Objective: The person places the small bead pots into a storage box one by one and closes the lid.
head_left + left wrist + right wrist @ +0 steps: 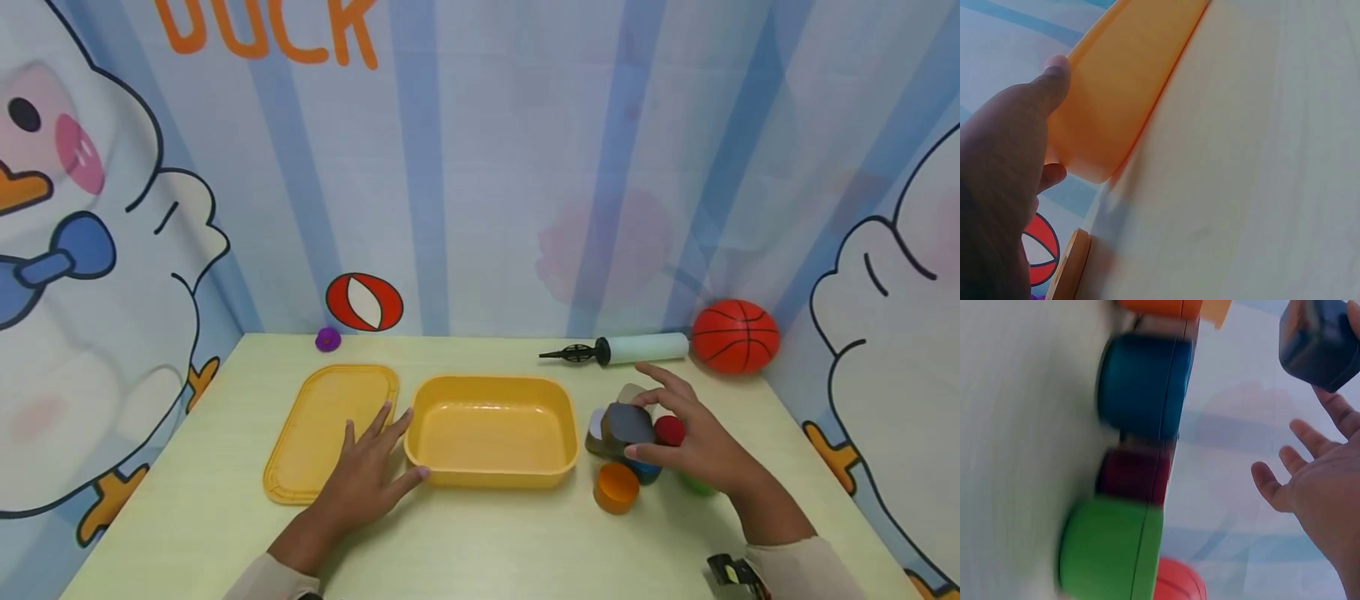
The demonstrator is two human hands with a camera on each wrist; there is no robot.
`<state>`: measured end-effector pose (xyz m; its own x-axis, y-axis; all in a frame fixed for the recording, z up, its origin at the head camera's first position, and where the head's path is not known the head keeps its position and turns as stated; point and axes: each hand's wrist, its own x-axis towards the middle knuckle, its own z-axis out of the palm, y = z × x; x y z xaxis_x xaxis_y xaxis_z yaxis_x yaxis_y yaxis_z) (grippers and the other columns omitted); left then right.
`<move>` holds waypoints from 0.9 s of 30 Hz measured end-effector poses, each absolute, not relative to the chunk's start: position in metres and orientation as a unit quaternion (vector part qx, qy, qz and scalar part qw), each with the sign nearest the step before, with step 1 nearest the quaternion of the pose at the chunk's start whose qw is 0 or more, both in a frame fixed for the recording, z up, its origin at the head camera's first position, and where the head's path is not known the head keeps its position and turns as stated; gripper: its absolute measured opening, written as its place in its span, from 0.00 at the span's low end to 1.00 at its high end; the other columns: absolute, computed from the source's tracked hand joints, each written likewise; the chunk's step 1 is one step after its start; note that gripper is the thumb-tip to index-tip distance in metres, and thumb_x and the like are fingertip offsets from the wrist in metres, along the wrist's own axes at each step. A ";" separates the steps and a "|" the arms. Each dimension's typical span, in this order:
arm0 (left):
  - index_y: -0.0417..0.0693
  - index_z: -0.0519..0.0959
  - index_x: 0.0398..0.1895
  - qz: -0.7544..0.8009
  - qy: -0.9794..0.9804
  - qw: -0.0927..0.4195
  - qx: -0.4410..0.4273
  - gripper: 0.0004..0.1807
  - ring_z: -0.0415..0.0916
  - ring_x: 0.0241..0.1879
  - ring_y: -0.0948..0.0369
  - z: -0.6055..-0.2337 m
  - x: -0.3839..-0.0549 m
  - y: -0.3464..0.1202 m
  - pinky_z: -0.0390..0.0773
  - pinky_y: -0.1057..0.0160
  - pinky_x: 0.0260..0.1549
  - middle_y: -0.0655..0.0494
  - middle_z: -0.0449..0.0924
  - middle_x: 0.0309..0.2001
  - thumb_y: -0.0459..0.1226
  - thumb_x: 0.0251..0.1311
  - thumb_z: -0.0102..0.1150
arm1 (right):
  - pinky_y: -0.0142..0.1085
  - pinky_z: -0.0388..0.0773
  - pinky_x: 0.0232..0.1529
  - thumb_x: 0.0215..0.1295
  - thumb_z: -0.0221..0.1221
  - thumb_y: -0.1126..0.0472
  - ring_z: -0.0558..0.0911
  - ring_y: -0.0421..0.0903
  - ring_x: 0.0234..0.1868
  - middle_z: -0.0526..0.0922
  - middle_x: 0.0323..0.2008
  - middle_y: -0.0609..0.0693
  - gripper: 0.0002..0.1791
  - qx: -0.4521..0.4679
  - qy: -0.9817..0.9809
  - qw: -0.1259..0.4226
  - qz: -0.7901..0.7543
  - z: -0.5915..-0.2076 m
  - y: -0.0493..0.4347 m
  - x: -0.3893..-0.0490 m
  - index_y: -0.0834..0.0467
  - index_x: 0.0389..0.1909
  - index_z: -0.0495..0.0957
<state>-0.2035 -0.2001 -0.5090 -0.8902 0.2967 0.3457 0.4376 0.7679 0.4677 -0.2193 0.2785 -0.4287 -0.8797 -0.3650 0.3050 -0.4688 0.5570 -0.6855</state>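
Left hand [365,477]: spread wide at the near left corner of the yellow tub [491,481], thumb at its near side and fingers by its left end, probably to steady it.
Orange container [617,488]: stands on the desk [487,542], just beyond the tub's right end.
Right hand [701,437]: thumb and index finger pinch the dark container [628,425]; the other fingers fan away, likely to stay clear of its neighbours.
Dark container: at the fingertips, left of the right palm, raised above the desk and right of the tub, not over it; the grip on opposite sides seems to suit its squared body.
Cluster: blue container [647,472], red container [669,431] and green container [697,483] stand close together around the right hand, perhaps for easy reach.
Flat yellow lid [330,408]: left of the tub, partly behind the left fingers in the head view; perhaps set aside as the tub's cover.
Hand pump [645,348]: lies along the rear, nozzle leftward, its other end beside the red ball [735,337].
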 end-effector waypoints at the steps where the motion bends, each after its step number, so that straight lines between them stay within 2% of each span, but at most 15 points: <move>1: 0.49 0.66 0.85 -0.278 -0.931 0.127 -0.197 0.47 0.55 0.87 0.42 -0.509 -0.204 -0.200 0.43 0.13 0.75 0.44 0.69 0.82 0.59 0.70 0.68 | 0.86 0.54 0.70 0.59 0.81 0.60 0.53 0.69 0.84 0.58 0.86 0.59 0.23 0.234 -0.880 0.063 0.409 -0.428 0.275 -0.222 0.49 0.53 0.83; 7: 0.49 0.65 0.86 -0.276 -0.933 0.119 -0.197 0.47 0.55 0.87 0.42 -0.509 -0.205 -0.200 0.44 0.14 0.76 0.44 0.68 0.83 0.60 0.71 0.67 | 0.85 0.54 0.72 0.63 0.79 0.56 0.50 0.70 0.86 0.52 0.88 0.58 0.25 0.204 -0.887 0.049 0.411 -0.427 0.249 -0.231 0.51 0.57 0.81; 18: 0.48 0.65 0.86 -0.280 -0.932 0.123 -0.196 0.47 0.56 0.87 0.42 -0.509 -0.203 -0.202 0.46 0.14 0.75 0.44 0.69 0.82 0.60 0.71 0.68 | 0.82 0.58 0.75 0.66 0.76 0.53 0.51 0.69 0.88 0.55 0.88 0.56 0.27 0.215 -0.869 0.027 0.445 -0.431 0.202 -0.249 0.52 0.64 0.82; 22: 0.49 0.65 0.86 -0.280 -0.931 0.124 -0.197 0.47 0.57 0.86 0.42 -0.510 -0.204 -0.201 0.46 0.14 0.75 0.44 0.69 0.82 0.60 0.71 0.67 | 0.79 0.60 0.76 0.65 0.77 0.53 0.57 0.68 0.84 0.60 0.84 0.59 0.28 0.219 -0.867 0.026 0.447 -0.433 0.185 -0.254 0.54 0.64 0.82; 27: 0.48 0.65 0.85 -0.280 -0.931 0.124 -0.198 0.47 0.57 0.86 0.42 -0.509 -0.204 -0.200 0.46 0.14 0.75 0.44 0.69 0.82 0.59 0.71 0.68 | 0.69 0.71 0.70 0.66 0.77 0.53 0.66 0.65 0.75 0.65 0.74 0.62 0.29 0.215 -0.864 0.026 0.455 -0.435 0.166 -0.258 0.55 0.66 0.82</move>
